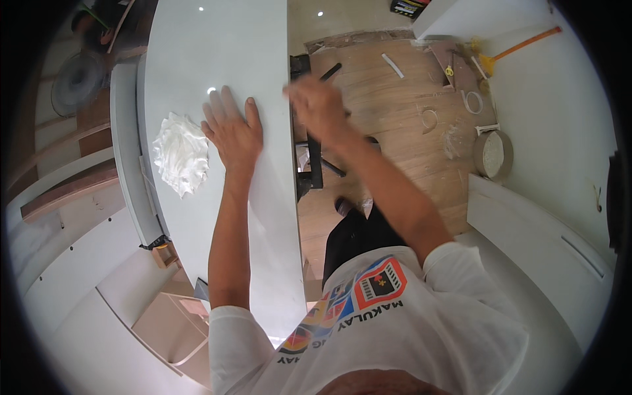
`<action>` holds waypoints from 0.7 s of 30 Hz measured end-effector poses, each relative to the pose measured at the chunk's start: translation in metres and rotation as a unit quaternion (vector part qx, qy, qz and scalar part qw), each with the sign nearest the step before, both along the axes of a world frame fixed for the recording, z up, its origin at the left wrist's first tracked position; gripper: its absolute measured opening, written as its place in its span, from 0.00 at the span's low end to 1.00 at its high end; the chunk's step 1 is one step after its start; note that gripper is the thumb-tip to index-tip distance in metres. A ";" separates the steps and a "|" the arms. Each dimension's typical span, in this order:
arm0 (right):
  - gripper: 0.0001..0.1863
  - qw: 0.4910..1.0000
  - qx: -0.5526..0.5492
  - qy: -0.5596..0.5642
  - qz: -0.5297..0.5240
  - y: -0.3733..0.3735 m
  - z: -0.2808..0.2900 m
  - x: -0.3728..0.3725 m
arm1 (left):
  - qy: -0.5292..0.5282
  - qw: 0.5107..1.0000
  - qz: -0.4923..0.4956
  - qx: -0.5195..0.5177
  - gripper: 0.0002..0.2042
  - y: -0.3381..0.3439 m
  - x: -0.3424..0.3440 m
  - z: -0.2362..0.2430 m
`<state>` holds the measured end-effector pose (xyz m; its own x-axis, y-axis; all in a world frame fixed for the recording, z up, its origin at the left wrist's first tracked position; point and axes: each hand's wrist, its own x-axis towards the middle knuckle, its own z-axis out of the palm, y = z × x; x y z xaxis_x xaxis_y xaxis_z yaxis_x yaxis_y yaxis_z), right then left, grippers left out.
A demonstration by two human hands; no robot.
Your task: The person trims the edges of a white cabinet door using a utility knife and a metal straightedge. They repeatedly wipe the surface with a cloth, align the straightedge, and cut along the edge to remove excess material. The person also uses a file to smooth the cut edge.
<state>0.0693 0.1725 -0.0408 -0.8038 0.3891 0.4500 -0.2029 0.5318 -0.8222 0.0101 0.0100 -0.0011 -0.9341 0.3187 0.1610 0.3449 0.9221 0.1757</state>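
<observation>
A long white panel [204, 49] stretches away in front of me. My left hand [236, 135] lies flat on it, palm down, with the fingers spread. To the left of that hand sits a glossy white mass [181, 155] with ragged edges; whether it is paste or crumpled plastic I cannot tell. At the panel's right edge is my right hand [317, 108], its fingers curled closed and slightly blurred. Anything inside that grip is hidden or too small to name.
Black support legs [315, 164] stand beneath the panel's right side. On the wooden floor [395, 112] lie a white strip [393, 66] and a coiled white band [472, 102]. A round tub [492, 155] and an orange-handled broom [523, 45] are by the right wall. A fan [78, 82] stands far left.
</observation>
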 end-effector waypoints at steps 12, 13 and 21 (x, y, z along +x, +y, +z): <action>0.08 0.896 -0.406 -0.175 -0.030 0.004 0.005 0.147 | -0.058 0.991 -0.117 -0.008 0.30 0.006 0.037 0.004; 0.09 0.867 -0.446 -0.217 -0.050 0.031 -0.013 0.154 | -0.044 0.991 -0.124 -0.011 0.30 0.018 0.042 0.005; 0.09 0.627 -0.680 -0.379 -0.022 0.100 -0.098 0.270 | -0.057 0.990 -0.125 -0.003 0.22 0.078 -0.034 0.033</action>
<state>0.3390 0.2727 -0.1389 -0.5611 0.0288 -0.8272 0.5101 -0.7750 -0.3730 -0.0243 0.0884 0.0321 -0.8376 0.5433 0.0569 0.5411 0.8111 0.2222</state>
